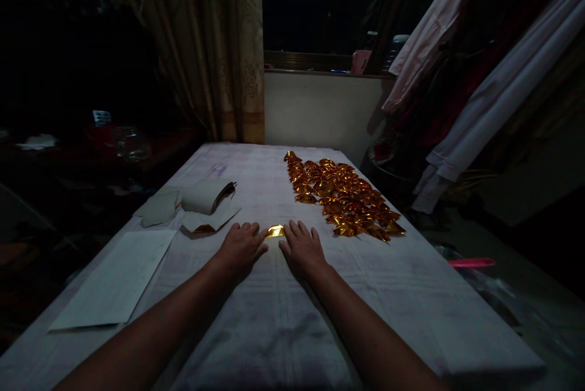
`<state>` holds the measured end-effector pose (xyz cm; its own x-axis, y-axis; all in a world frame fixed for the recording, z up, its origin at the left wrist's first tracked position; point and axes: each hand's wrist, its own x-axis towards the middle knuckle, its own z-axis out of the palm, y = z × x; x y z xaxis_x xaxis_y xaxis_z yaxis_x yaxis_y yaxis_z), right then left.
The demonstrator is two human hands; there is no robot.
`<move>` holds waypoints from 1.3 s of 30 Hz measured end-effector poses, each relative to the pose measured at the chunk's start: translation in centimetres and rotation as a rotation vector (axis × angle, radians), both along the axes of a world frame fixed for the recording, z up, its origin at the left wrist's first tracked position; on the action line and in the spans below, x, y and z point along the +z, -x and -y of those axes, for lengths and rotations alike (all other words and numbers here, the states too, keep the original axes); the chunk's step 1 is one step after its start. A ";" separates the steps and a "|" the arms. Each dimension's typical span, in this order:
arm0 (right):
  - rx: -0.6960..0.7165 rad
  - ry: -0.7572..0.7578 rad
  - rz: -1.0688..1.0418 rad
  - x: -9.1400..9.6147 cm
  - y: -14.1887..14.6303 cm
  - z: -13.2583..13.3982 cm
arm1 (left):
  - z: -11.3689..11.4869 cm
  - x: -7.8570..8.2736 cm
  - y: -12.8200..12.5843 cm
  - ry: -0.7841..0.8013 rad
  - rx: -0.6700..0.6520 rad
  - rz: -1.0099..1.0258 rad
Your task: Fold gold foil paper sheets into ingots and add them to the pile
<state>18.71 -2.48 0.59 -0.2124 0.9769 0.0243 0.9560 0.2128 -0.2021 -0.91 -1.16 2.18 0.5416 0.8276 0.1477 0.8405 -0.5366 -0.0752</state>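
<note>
A small folded strip of gold foil paper (276, 231) lies on the cloth-covered table (274, 306) between my two hands. At its left end, my left hand (241, 249) holds it with bent fingers, the thumb lower down near the cloth. My right hand (304, 250) keeps the other end down with its fingertips, its fingers longer and slightly apart. Off to the right is a pile of folded gold foil pieces (347, 196). To the left, a curled stack of pale paper sheets (205, 195) sits above a loose sheet with a gold-brown patch (210, 221).
A flat white sheet (114, 278) lies at the left, below a smaller pale piece (159, 207). Clothes (498, 86) hang at the right. Behind the table are a curtain (233, 44) and a sill with a pink cup (361, 62). A pink handle (473, 262) shows beyond the right edge.
</note>
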 end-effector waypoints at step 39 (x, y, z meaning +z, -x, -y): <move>0.144 -0.140 -0.038 -0.2 -1.7 -0.4 | -1.9 0.6 -2.6 0.149 0.002 -0.121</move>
<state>20.36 -2.13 0.38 -0.3455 0.9231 0.1686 0.9061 0.3750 -0.1961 1.69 0.70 2.79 0.5461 0.8366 -0.0429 0.8313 -0.5475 -0.0956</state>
